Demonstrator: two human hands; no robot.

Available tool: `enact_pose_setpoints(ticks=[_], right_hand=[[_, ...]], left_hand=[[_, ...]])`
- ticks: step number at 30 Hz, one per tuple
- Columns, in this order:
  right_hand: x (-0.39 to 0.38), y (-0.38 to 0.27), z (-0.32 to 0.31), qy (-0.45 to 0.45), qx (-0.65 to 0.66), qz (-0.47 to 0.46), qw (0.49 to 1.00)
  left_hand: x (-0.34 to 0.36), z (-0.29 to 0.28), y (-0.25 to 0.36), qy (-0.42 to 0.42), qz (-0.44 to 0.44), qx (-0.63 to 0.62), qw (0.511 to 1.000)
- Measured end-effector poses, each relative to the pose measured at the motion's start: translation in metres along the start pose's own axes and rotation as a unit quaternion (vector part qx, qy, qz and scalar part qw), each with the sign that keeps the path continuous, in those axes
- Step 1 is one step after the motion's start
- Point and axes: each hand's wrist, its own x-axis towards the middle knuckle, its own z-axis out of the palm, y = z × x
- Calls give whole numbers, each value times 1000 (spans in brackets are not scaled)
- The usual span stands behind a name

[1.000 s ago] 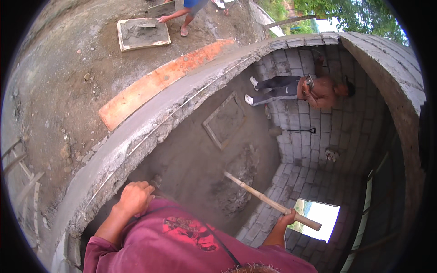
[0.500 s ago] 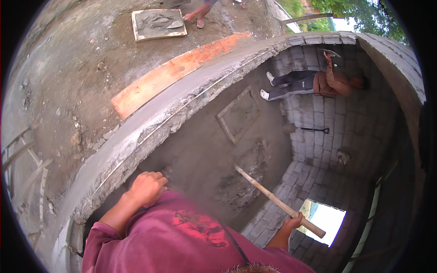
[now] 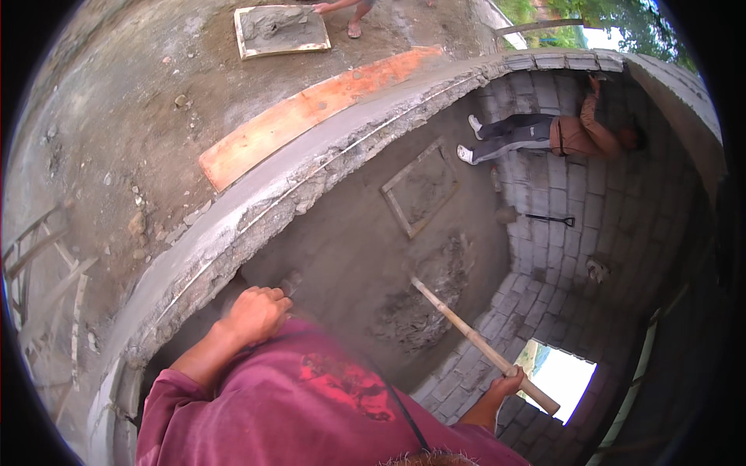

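My right hand (image 3: 506,381) is closed around a bamboo pole (image 3: 466,330) near its near end. The pole slants away to the left, its far tip over a patch of grey mortar (image 3: 423,311) on the floor. In front of my chest my left hand (image 3: 259,314) is closed with curled fingers. Whatever is in it, if anything, is hidden. Just beyond its knuckles lies a small blurred shape (image 3: 291,283) that I cannot make out.
A broken concrete wall edge (image 3: 272,203) curves along my left, with an orange board (image 3: 311,109) beyond. A wooden frame (image 3: 394,203) and a shovel (image 3: 552,220) are inside. One person (image 3: 579,133) works at the block wall; another person's hand (image 3: 321,8) touches a mortar tray (image 3: 284,54).
The view has shifted slightly. The person at the block wall has moved a raised tool against its top. The trowel on the mortar tray no longer shows. My grip on the pole is unchanged.
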Motion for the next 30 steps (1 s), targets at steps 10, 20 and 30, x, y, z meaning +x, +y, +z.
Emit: enact_pose_setpoints(ticks=[10, 20, 30], right_hand=[[8, 15, -35, 12, 26, 5, 1000], [-7, 5, -27, 50, 18, 14, 998], [-8, -3, -26, 24, 14, 30, 999]], left_hand=[[14, 18, 11, 8, 43, 8, 999], [16, 13, 4, 6, 28, 11, 1000], [19, 14, 12, -27, 24, 8, 999]])
